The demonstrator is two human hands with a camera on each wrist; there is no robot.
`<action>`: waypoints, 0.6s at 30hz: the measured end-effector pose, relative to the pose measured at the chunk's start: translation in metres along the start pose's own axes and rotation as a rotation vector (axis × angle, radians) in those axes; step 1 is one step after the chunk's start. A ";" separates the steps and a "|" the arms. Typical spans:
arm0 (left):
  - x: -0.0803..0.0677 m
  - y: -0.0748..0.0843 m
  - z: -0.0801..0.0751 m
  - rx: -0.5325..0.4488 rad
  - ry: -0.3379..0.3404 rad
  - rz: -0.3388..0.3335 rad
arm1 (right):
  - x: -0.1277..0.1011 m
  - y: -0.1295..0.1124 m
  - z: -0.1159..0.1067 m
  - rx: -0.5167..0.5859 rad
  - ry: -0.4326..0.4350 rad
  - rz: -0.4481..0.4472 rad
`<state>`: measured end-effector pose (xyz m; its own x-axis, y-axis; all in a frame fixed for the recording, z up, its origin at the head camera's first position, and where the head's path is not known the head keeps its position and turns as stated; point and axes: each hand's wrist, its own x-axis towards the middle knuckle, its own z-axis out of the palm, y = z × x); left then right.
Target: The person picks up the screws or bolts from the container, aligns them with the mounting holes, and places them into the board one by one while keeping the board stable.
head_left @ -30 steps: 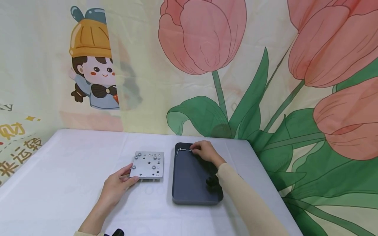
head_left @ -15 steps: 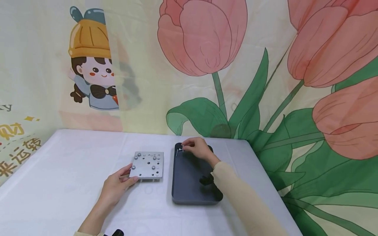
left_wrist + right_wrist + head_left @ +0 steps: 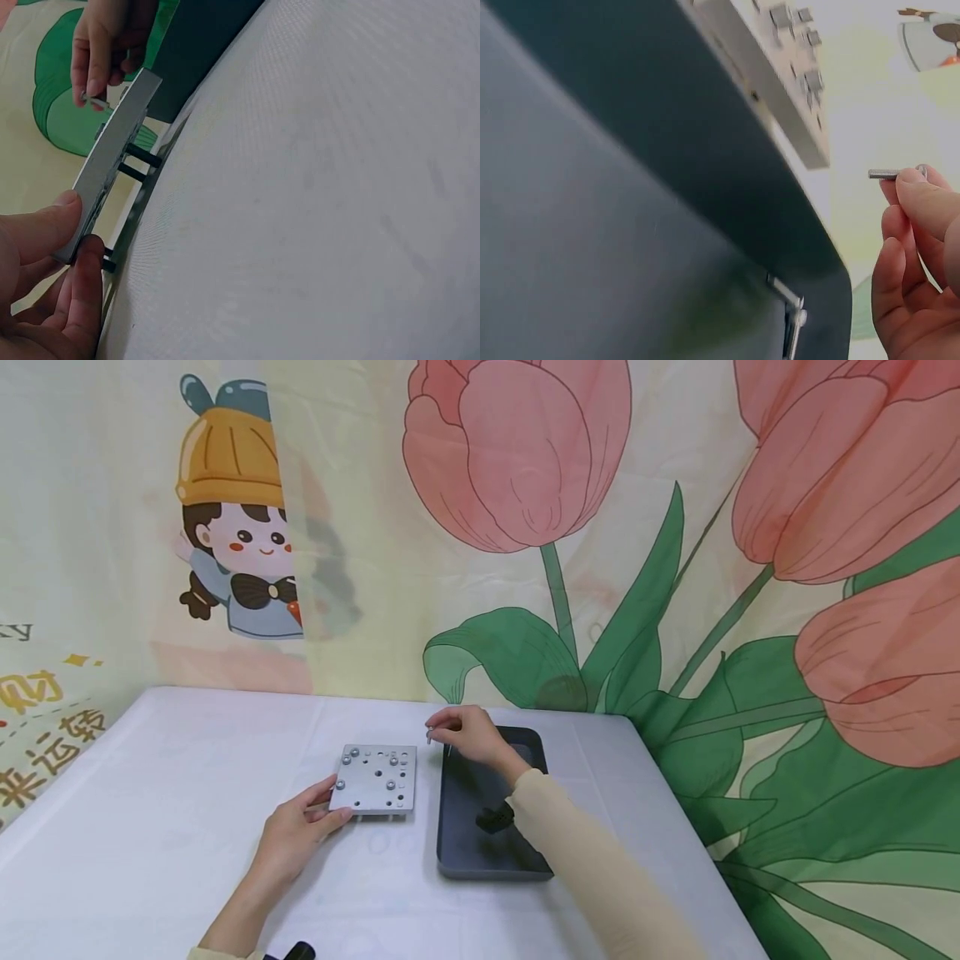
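Observation:
A square grey metal plate (image 3: 375, 777) on short black standoffs, with several screws in its holes, stands on the white table. My left hand (image 3: 333, 806) pinches its near-left corner, thumb (image 3: 46, 231) on top and fingers (image 3: 79, 296) underneath. My right hand (image 3: 437, 732) hovers over the gap between the plate's far-right corner and the dark tray (image 3: 480, 852). It pinches a small silver screw (image 3: 889, 174) between thumb and forefinger, and the screw (image 3: 94, 97) also shows beyond the plate (image 3: 112, 161) edge. A metal hex key (image 3: 791, 319) lies in the tray's (image 3: 592, 187) corner.
The white table (image 3: 187, 827) runs left and toward me from the plate. A printed cloth backdrop (image 3: 525, 527) hangs right behind its far edge. The table's right edge is just past the tray. A black wrist-worn device (image 3: 495, 818) sits on my right forearm over the tray.
My right hand has lifted from the tray's far-left corner and moved left toward the plate, carrying the small screw. The left hand and plate have stayed put.

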<state>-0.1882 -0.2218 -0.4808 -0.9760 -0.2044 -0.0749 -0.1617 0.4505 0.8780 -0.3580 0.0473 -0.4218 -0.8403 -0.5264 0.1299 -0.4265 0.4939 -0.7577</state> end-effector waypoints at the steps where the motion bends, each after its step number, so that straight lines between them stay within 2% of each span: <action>1: 0.000 0.000 0.000 0.003 0.000 -0.002 | 0.001 -0.003 0.003 0.008 -0.002 0.000; 9: 0.000 -0.002 0.000 0.000 -0.002 0.007 | 0.013 -0.020 0.025 0.031 -0.009 -0.033; 18: 0.001 -0.002 -0.001 0.004 -0.007 0.002 | 0.021 -0.023 0.043 0.024 -0.035 -0.050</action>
<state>-0.1889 -0.2242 -0.4825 -0.9773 -0.1977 -0.0765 -0.1605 0.4544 0.8762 -0.3512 -0.0048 -0.4289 -0.8057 -0.5741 0.1458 -0.4590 0.4496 -0.7663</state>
